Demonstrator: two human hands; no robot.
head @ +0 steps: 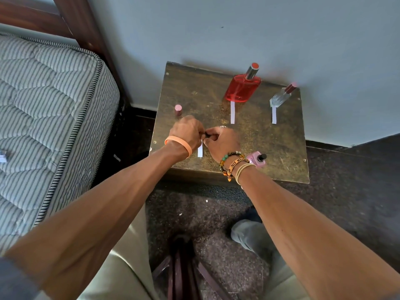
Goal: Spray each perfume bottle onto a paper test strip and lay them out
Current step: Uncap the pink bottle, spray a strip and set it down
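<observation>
My left hand (187,132) and my right hand (220,142) meet over the middle of the small brown table (281,144). Both pinch a small dark object (208,135) between their fingertips. A white paper strip (200,150) shows just below the hands; its top end is hidden, so I cannot tell whether it is held. A red perfume bottle (242,87) and a clear bottle with a pink cap (281,96) stand at the back, each with a strip in front, the left strip (232,112) and the right strip (274,118). An uncapped pink bottle (258,159) sits by my right wrist.
A loose pink cap (178,110) stands upright at the table's left side. A striped mattress (43,118) lies to the left, and a grey wall (238,29) runs behind the table. Dark carpet (346,187) surrounds the table, and my knee (249,234) is below its front edge.
</observation>
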